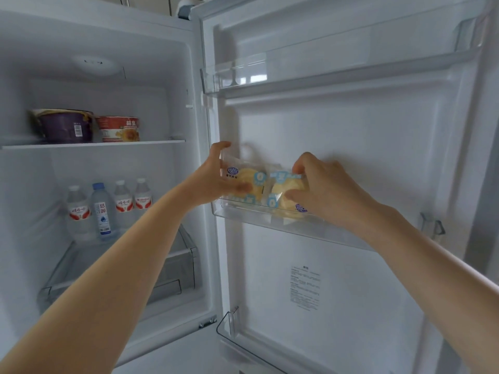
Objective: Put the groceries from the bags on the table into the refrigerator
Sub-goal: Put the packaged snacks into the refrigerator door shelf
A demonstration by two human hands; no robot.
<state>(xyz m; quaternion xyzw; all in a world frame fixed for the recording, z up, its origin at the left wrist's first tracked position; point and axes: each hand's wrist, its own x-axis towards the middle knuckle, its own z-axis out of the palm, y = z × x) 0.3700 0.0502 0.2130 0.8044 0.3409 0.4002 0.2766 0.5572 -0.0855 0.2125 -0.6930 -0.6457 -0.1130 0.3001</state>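
Two wrapped pastry packets are being set into the middle door bin [297, 225] of the open refrigerator. The left packet [244, 179] sits at the bin's hinge-side end; the right packet [283, 193] lies just beside it, the two wrappers touching or overlapping at the centre (which one lies in front cannot be told).

The left hand [216, 176] grasps the left packet, thumb low on the wrapper face and fingers curled over its upper edge. The right hand [321, 190] pinches the right packet by the wrapper's top, with the lower fingers against its face. Both packets stand roughly upright behind the bin's clear front wall.

Step in hand, as judged: seating these packets in the bin. The next move calls for lowering each packet until it bears on the bin floor, then freeing the fingers without dragging a wrapper back over the front wall.

Further out, the main compartment holds two instant-noodle bowls [89, 126] at the left part of the upper shelf [162, 142] and four water bottles [108, 203] in a row below. The upper door bin [232, 74] shows no contents.
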